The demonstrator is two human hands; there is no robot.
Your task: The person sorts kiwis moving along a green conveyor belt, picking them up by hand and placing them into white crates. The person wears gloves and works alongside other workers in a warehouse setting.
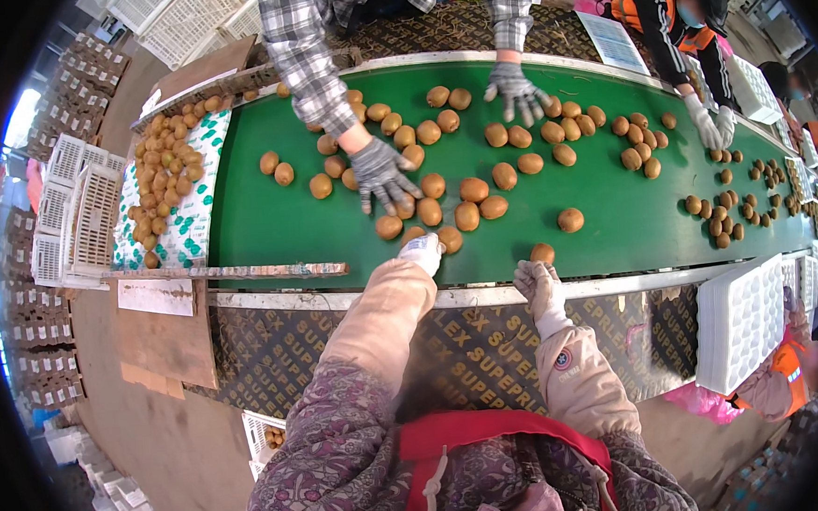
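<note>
Brown kiwifruit lie scattered over a green conveyor belt. My left hand, in a white glove, is at the belt's near side, touching or right beside a kiwifruit; its fingers are partly hidden, so its grip is unclear. At the belt's near edge, my right hand, gloved too, has its fingertips at another kiwifruit; whether they grip it cannot be told. One more kiwifruit lies beyond it, up and to the right.
Across the belt a co-worker's grey-gloved hands reach among the fruit. Another co-worker's white-gloved hands are farther right. Kiwifruit pile up on a printed sheet at left. White moulded trays stand stacked at right. A metal rail edges the belt.
</note>
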